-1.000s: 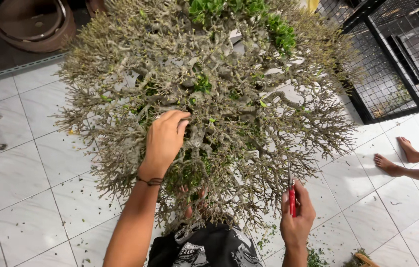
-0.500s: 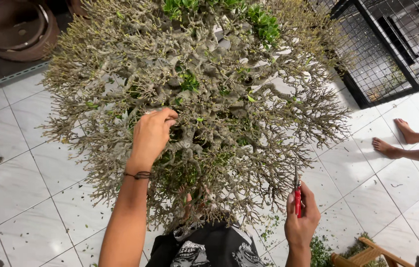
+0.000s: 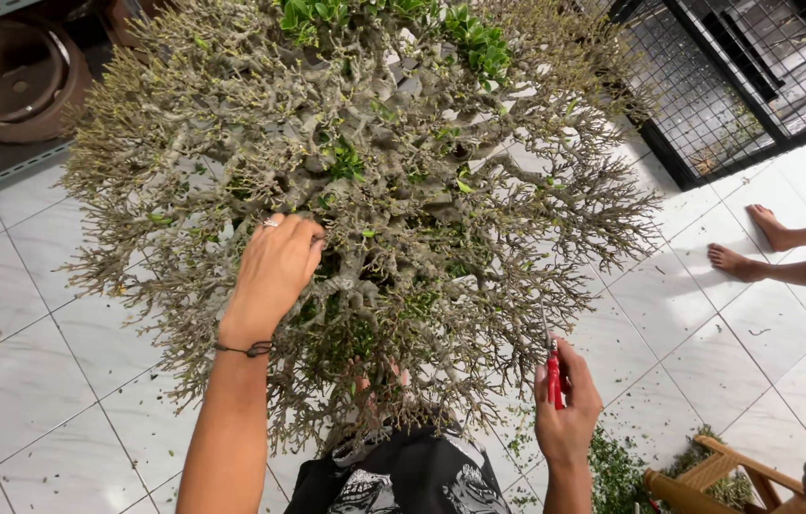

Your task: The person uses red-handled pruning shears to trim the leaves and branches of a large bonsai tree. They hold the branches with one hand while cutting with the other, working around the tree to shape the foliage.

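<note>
Under me the floor [image 3: 31, 381] is pale square tiles with dark grout, littered with small green clippings. A heap of cut leaves [image 3: 617, 466] lies beside a wooden chair frame [image 3: 707, 466] at lower right. A black wire cage [image 3: 736, 86] stands at upper right, a round brown pot [image 3: 3, 81] at upper left. Another person's bare feet [image 3: 755, 243] rest on sunlit tiles.
</note>
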